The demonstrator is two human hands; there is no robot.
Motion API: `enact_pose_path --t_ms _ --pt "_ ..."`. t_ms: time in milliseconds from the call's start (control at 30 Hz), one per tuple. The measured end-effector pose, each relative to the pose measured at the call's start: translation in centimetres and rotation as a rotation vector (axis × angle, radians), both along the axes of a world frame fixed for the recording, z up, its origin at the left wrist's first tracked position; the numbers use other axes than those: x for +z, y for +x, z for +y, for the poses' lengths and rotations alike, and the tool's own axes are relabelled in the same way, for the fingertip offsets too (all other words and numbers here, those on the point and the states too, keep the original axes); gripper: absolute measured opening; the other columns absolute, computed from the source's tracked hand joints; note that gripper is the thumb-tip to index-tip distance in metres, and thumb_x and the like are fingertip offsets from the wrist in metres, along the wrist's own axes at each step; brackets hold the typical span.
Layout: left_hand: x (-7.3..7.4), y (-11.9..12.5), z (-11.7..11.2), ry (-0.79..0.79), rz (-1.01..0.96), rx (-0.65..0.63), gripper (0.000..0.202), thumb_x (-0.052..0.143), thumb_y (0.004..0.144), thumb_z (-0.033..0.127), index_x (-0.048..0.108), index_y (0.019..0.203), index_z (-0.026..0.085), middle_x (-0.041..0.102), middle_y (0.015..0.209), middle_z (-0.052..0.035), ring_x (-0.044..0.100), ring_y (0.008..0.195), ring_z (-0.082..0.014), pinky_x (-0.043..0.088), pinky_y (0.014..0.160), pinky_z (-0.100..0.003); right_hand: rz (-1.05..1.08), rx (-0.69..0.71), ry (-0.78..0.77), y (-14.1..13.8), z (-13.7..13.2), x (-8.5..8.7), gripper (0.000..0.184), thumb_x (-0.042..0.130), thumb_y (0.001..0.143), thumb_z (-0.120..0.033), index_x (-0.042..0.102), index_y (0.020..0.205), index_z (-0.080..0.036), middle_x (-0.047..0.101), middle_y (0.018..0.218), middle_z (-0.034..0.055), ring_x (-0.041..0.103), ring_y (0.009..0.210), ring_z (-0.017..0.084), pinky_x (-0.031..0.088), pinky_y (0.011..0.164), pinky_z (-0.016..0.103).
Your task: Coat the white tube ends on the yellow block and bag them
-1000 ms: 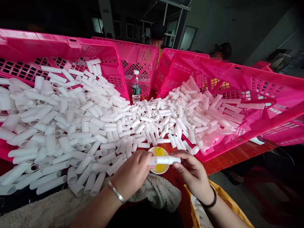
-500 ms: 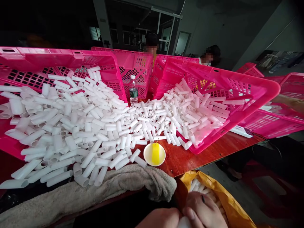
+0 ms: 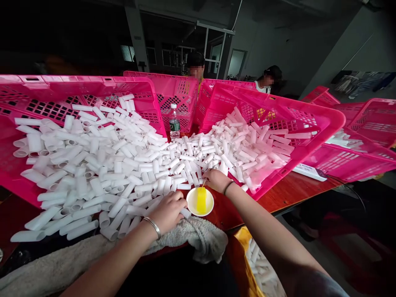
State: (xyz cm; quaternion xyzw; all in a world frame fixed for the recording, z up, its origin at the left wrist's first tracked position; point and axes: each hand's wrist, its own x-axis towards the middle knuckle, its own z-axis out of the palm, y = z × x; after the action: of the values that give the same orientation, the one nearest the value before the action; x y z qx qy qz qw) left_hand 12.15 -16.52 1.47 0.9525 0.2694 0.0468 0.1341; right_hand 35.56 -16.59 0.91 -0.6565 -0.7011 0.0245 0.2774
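My left hand [image 3: 170,209], with a silver bangle at its wrist, is closed with its fingers curled at the near edge of a heap of white plastic tubes [image 3: 117,165]. A short tube [image 3: 185,213] shows under its thumb side. My right hand [image 3: 217,180], with a dark band at the wrist, reaches behind a small white dish [image 3: 191,203]. Its fingertips are pinched at the top of a thin stick [image 3: 203,183] that rises from a yellow block [image 3: 201,200] in the dish. The tips are small and partly hidden.
Pink crates [image 3: 275,181] lie tipped at left and right, spilling tubes onto the red table [image 3: 272,200]. A water bottle [image 3: 174,123] stands between them. A grey towel [image 3: 204,241] lines the near edge. A yellow sack [image 3: 244,239] holds tubes below. Two people sit beyond.
Both hands have left the spot over the yellow sack and moved up and forward to the table. They have come apart, left to the tubes, right to the stick. The view has shifted slightly.
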Motion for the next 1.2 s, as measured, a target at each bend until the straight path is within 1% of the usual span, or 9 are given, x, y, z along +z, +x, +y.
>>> enact_pose_path --t_ms 100,233,367,533,633,833,1000,1133,1200 --pt "0.7 -0.9 0.1 0.023 -0.070 -0.057 0.019 0.066 0.074 0.010 0.063 0.090 0.020 0.058 0.101 -0.0041 0.053 0.099 -0.0225 0.047 0.089 -0.039 0.021 0.034 -0.027 0.8 0.2 0.0 0.011 0.067 0.067 -0.016 0.057 0.062 -0.018 0.058 0.060 -0.0009 0.056 0.061 0.013 0.043 0.059 0.021" --pt "1.2 -3.6 -0.1 -0.052 -0.312 0.019 0.014 0.057 0.085 0.020 0.055 0.099 0.021 0.061 0.102 -0.0047 0.058 0.098 -0.0208 0.050 0.087 -0.037 0.149 -0.082 0.058 2.6 -5.2 0.3 0.007 0.056 0.079 -0.024 0.053 0.083 -0.018 0.056 0.066 -0.0011 0.052 0.056 0.013 0.041 0.053 0.022" --pt "0.5 -3.6 -0.7 -0.109 -0.395 0.142 0.028 0.041 0.089 0.018 0.046 0.116 0.023 0.060 0.111 -0.0067 0.058 0.102 -0.0211 0.051 0.086 -0.036 0.503 0.086 0.045 2.2 -9.6 -1.3 0.010 0.056 0.083 -0.026 0.052 0.089 -0.019 0.061 0.077 0.0017 0.059 0.064 0.014 0.049 0.054 0.024" --pt "-1.2 0.9 -0.5 -0.119 -0.334 0.090 0.020 0.052 0.080 0.016 0.048 0.099 0.017 0.057 0.105 -0.0104 0.055 0.103 -0.0250 0.048 0.090 -0.044 0.353 0.104 0.183 0.0 -8.6 -4.4 0.022 0.056 0.088 -0.025 0.061 0.109 -0.020 0.067 0.105 0.0104 0.065 0.097 0.023 0.055 0.084 0.039" --pt "-1.8 2.6 -0.2 -0.132 -0.291 0.065 0.057 0.079 0.060 0.030 0.045 0.104 0.016 0.053 0.117 -0.0159 0.049 0.115 -0.0330 0.041 0.098 -0.052 0.240 0.226 0.218 -0.1 -8.1 -4.8 0.023 0.049 0.092 -0.019 0.064 0.109 -0.021 0.066 0.106 0.0112 0.063 0.102 0.022 0.055 0.086 0.040" --pt "-2.2 3.0 0.3 -0.149 -0.270 0.109 0.081 0.088 0.046 0.039 0.044 0.110 0.016 0.056 0.118 -0.0161 0.051 0.113 -0.0346 0.041 0.097 -0.052 0.161 0.277 0.246 0.5 -8.7 -4.8 0.037 0.047 0.092 -0.013 0.056 0.126 -0.023 0.063 0.114 0.0113 0.060 0.105 0.022 0.055 0.087 0.039" --pt "-2.5 2.9 0.6 -0.126 -0.294 0.105 0.084 0.089 0.042 0.040 0.046 0.109 0.016 0.059 0.115 -0.0148 0.054 0.110 -0.0345 0.041 0.096 -0.051 0.103 0.344 0.286 0.3 -8.4 -5.3 0.032 0.048 0.091 -0.013 0.064 0.115 -0.026 0.063 0.110 0.0083 0.059 0.103 0.024 0.052 0.088 0.042" --pt "-2.5 2.7 0.7 -0.136 -0.282 0.106 0.084 0.088 0.045 0.042 0.046 0.111 0.015 0.059 0.115 -0.0158 0.055 0.110 -0.0344 0.040 0.097 -0.052 0.314 0.167 0.154 -0.2 -8.8 -5.0 0.044 0.051 0.091 -0.022 0.045 0.135 -0.021 0.062 0.107 0.0111 0.063 0.094 0.022 0.057 0.077 0.037" --pt "-2.5 2.7 0.8 -0.138 -0.283 0.098 0.085 0.088 0.045 0.042 0.045 0.113 0.016 0.059 0.117 -0.0158 0.054 0.111 -0.0345 0.038 0.098 -0.053 0.353 0.082 0.088 -0.3 -9.0 -4.8 0.041 0.052 0.092 -0.025 0.048 0.132 -0.020 0.065 0.100 0.0098 0.064 0.087 0.021 0.058 0.075 0.036"
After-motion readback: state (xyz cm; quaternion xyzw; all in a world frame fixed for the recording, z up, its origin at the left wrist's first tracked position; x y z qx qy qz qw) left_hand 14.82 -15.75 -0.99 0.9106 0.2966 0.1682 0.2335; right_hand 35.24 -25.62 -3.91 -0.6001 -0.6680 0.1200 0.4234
